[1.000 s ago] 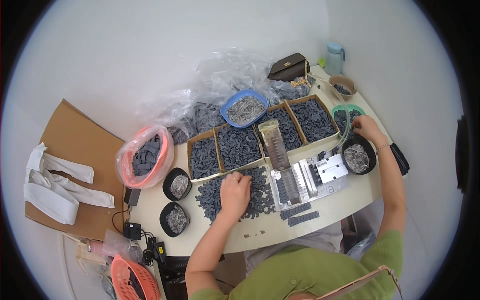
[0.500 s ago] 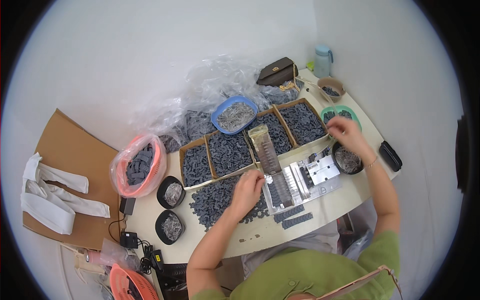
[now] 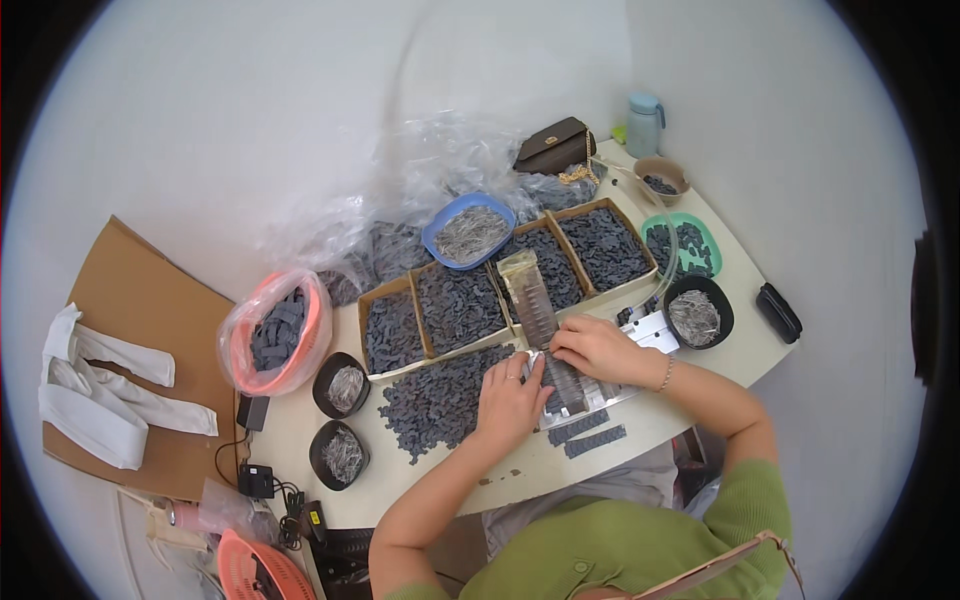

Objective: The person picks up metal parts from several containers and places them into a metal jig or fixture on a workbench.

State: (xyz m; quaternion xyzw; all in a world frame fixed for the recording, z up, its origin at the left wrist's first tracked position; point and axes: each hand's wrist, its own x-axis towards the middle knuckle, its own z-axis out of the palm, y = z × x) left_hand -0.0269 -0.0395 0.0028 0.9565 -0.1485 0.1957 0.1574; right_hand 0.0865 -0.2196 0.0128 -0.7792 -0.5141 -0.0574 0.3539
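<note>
Both hands meet at a silvery metal jig (image 3: 600,400) that has a row of dark grey pieces in its slots. My left hand (image 3: 508,402) is at the jig's left edge, fingers bent together by the slots. My right hand (image 3: 605,352) reaches over the jig from the right, fingertips pinched close to the left ones. Whatever is between the fingers is too small to make out. A clear ridged strip (image 3: 532,300) slopes up behind the fingertips. Loose dark grey pieces (image 3: 435,400) lie heaped left of my left hand. Two assembled grey strips (image 3: 594,441) lie in front of the jig.
Behind the jig stands a divided cardboard box (image 3: 427,322) of grey pieces, with a blue tray (image 3: 433,243) of metal pins on it. Black bowls of pins stand right (image 3: 724,335) and left (image 3: 322,385). A green tray (image 3: 712,240) and pink basket (image 3: 322,335) hold grey pieces.
My right hand has come from the black pin bowl at the right down to the jig, beside my left hand. My left hand has shifted slightly to the right and down.
</note>
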